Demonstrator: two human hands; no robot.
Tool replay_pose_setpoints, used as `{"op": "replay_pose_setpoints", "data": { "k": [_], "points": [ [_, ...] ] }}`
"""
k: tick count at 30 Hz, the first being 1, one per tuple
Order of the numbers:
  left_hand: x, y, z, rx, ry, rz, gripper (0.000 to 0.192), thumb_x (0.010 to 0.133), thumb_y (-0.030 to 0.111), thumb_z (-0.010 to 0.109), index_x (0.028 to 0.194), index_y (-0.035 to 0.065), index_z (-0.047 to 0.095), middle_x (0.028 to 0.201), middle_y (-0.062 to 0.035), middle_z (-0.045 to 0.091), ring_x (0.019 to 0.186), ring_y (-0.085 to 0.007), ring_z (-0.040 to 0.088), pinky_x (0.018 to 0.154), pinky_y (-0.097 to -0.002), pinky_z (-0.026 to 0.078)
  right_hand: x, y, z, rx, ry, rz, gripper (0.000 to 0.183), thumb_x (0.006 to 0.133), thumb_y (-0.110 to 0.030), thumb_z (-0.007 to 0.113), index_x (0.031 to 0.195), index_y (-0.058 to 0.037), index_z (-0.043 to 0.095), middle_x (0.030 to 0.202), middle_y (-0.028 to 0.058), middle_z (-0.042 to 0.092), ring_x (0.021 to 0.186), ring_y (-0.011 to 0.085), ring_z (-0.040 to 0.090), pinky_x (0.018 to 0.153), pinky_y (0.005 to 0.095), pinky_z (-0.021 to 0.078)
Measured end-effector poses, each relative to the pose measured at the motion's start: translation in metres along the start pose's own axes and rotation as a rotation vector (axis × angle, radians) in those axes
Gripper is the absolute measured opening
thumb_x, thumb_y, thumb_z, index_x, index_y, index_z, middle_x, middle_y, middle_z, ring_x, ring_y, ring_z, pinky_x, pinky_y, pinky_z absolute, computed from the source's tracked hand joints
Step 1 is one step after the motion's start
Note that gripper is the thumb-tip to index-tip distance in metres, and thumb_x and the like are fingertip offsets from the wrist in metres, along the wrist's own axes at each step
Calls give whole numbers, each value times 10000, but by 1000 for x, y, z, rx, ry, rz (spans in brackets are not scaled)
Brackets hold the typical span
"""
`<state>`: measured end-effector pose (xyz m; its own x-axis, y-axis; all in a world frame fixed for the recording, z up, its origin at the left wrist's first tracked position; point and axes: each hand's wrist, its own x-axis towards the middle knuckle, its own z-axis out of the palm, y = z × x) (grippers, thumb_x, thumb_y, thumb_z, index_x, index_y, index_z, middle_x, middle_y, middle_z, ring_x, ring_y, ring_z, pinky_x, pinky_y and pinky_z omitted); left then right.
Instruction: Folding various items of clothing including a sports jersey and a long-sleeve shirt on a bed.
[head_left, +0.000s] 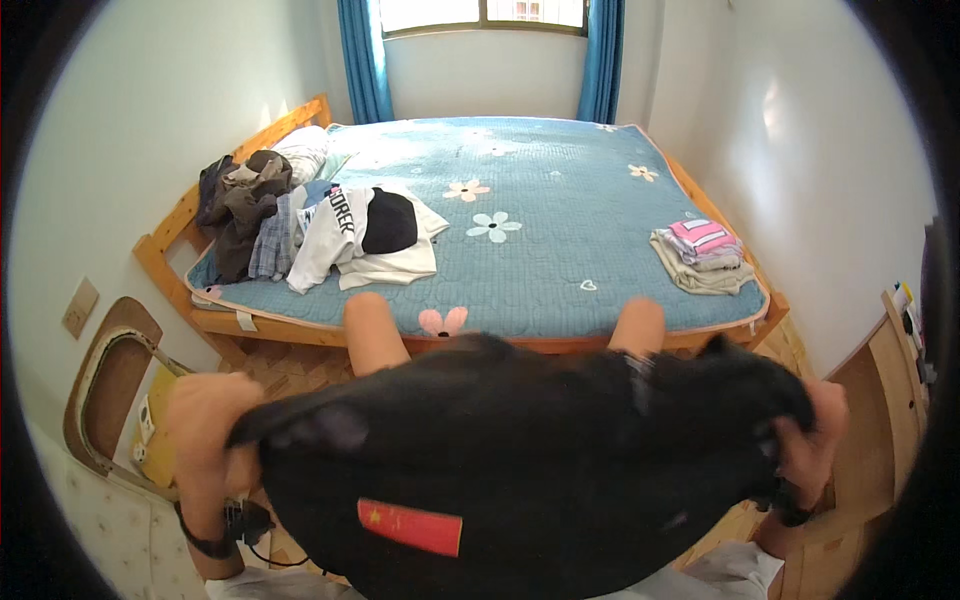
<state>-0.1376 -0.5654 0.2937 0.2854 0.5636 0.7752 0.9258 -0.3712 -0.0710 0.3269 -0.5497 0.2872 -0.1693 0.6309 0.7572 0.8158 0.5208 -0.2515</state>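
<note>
A black cloth garment (525, 450) with a red flag patch is stretched out in front of me, blurred by motion. My left hand (214, 420) grips its left edge, and my right hand (814, 435) grips its right edge. Both wrists wear dark straps. Past the garment, on the bed's left side, lies a loose heap with a white lettered garment (330, 236), a black piece (390, 221), a plaid cloth (271, 244) and dark brown clothing (244, 217). A stack of folded clothes (705, 259) with a pink item on top rests at the bed's right corner.
A blue floral quilt (555, 262) covers the bed, whose wooden frame (169, 277) runs close in front of my knees. A chair-like frame (90, 397) stands low at the left. Wooden furniture (885, 397) stands at the right. Walls flank both sides.
</note>
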Motion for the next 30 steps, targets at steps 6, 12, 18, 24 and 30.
{"op": "replay_pose_setpoints", "data": {
  "k": [6, 12, 18, 24, 30],
  "points": [
    [17, -24, 77, -360, -218, -38, 74, 760, 80, 604, 787, 27, 560, 626, -151, 534, 571, -333, 563, 519, -351, 418, 4, 28, 50, 128, -260, 182, 113, 723, -65, 665, 760, 2, 582, 583, 144, 493, 495, 293, 515, 497, 322, 389],
    [-4, -27, 76, -706, -487, -338, 141, 777, 127, 581, 799, -13, 576, 618, -141, 515, 536, -294, 528, 513, -322, 405, -6, 27, 47, 259, -499, 263, 123, 723, -79, 663, 749, 2, 575, 573, 155, 449, 476, 289, 458, 480, 317, 378],
    [-20, -24, 62, -871, -522, -404, 408, 868, 372, 546, 722, -9, 558, 553, -85, 476, 496, -173, 494, 487, -284, 379, -21, 17, 37, 492, -627, 315, 90, 732, -43, 661, 772, 25, 618, 551, 120, 478, 461, 175, 469, 462, 277, 370],
    [-26, -28, 73, -857, -590, -392, 213, 830, 202, 565, 821, -9, 598, 601, -112, 503, 521, -203, 495, 510, -296, 395, -25, 20, 45, 517, -632, 392, 90, 746, -38, 654, 788, 35, 622, 560, 115, 496, 477, 142, 467, 471, 269, 376],
    [-28, -30, 81, -900, -643, -418, 148, 806, 143, 623, 801, -2, 593, 578, -108, 489, 503, -175, 465, 495, -286, 380, -26, 24, 51, 472, -651, 400, 93, 742, -31, 648, 808, 29, 618, 591, 136, 505, 507, 181, 471, 509, 282, 400]
  ]
}}
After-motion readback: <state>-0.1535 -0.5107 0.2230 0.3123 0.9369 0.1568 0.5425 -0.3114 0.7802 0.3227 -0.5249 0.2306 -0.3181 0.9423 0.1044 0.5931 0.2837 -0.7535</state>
